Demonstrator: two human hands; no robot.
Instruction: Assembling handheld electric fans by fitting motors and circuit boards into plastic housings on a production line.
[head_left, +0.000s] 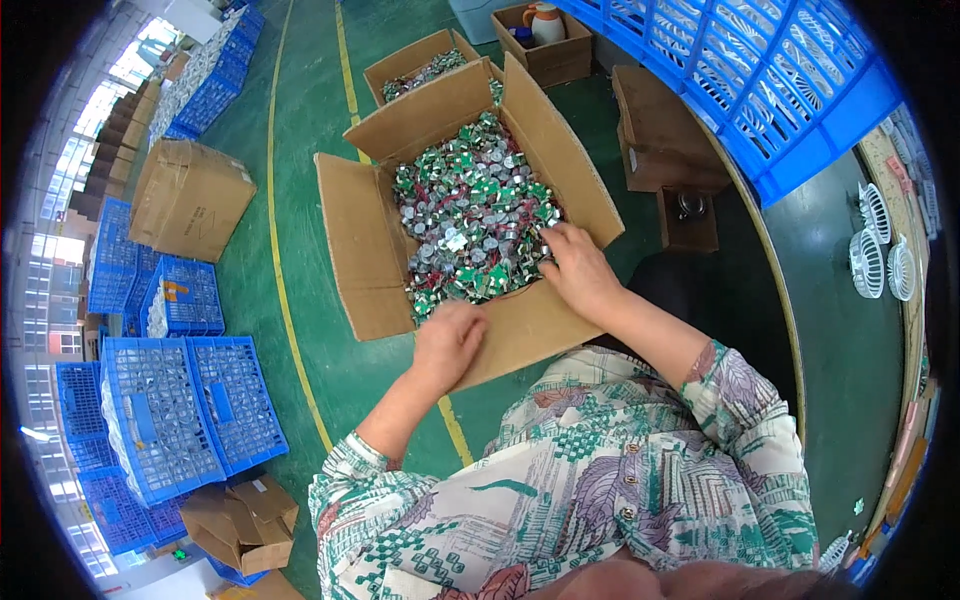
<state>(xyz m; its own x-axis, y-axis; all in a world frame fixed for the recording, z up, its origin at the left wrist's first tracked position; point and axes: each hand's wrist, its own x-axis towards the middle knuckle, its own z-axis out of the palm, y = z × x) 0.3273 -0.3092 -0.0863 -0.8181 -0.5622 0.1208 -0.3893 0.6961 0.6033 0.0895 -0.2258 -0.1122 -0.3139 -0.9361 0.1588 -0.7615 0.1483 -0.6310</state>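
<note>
An open cardboard box (385, 290) holds a heap of small parts (480, 205): green circuit boards, round silvery pieces and reddish wires. At the box's near right corner, my right hand (582, 270) reaches over the heap. Its thumb and fingers are apart, and the fingertips touch the parts. My left hand (448, 342) is at the near edge, over the folded-out front flap (525, 328). The fingers there are curled together, and whatever they may hold is hidden.
Behind the box stands another carton (380, 75) of similar parts. Blue crates (165, 410) and a closed carton (190, 200) line the left. To the right is a dark-topped workbench (850, 350) with white plastic grilles (868, 262) and a large blue crate (745, 80).
</note>
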